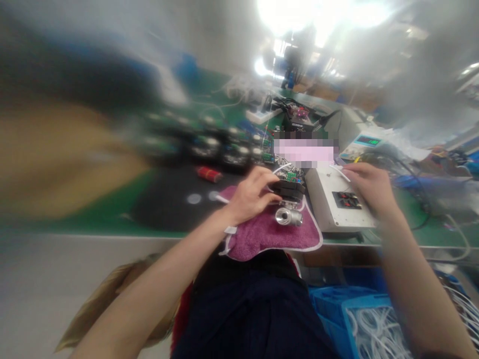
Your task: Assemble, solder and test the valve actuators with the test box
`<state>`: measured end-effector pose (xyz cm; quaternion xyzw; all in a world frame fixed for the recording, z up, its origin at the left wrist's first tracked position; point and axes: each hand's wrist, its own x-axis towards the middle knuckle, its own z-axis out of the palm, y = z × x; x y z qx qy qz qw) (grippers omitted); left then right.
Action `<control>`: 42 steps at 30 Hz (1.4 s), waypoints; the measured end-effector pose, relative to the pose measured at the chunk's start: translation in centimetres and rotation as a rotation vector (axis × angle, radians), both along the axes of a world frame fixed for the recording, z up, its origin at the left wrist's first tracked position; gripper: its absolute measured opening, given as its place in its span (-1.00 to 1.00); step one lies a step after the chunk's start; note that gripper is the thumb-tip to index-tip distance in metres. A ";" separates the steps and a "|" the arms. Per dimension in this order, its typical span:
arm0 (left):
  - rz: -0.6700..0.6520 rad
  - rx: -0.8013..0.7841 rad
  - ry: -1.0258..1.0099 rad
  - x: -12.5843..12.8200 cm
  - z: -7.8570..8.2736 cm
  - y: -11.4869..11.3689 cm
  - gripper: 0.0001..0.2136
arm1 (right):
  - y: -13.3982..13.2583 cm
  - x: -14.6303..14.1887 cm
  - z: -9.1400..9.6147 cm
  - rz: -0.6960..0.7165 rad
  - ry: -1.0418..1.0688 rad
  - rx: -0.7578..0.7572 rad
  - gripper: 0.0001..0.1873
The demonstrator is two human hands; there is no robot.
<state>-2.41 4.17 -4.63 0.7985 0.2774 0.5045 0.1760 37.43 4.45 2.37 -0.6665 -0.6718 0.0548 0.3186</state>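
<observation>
My left hand [256, 194] grips the side of a black valve actuator [288, 189], with a green circuit board [291, 176] exposed on top. A silvery metal valve body [289, 217] hangs from the actuator's underside, over a purple cloth [262, 237] with a white edge. Above the white box [325, 199], the fingers of my right hand [370, 187] pinch a white cable [340, 173]. Black terminals with red parts [349, 200] are set into the box's top. The cable's middle stretch is lost in a pixelated patch.
To the left, several blurred black units [205, 144] stand in rows, near a red roll [209, 174] on a black mat [168, 204]. Small screws [284, 163] lie behind the actuator. An instrument with a lit display [368, 141] stands back right. Below is a blue crate [333, 304] with white cables.
</observation>
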 end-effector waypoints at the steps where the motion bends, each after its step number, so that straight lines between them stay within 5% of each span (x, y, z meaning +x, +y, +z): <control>1: 0.000 0.003 0.001 0.0 0.0 0.0 -0.66 | -0.2 0.5 -0.1 -0.020 -0.032 0.003 -0.64; 10: -0.002 0.018 -0.007 0.0 -0.3 0.0 -0.66 | 0.2 1.9 -2.5 -0.082 -0.143 0.020 -0.57; 42: 0.003 0.060 0.012 0.0 -0.3 0.2 -0.66 | 0.1 2.1 -3.0 -0.112 -0.151 0.045 -0.58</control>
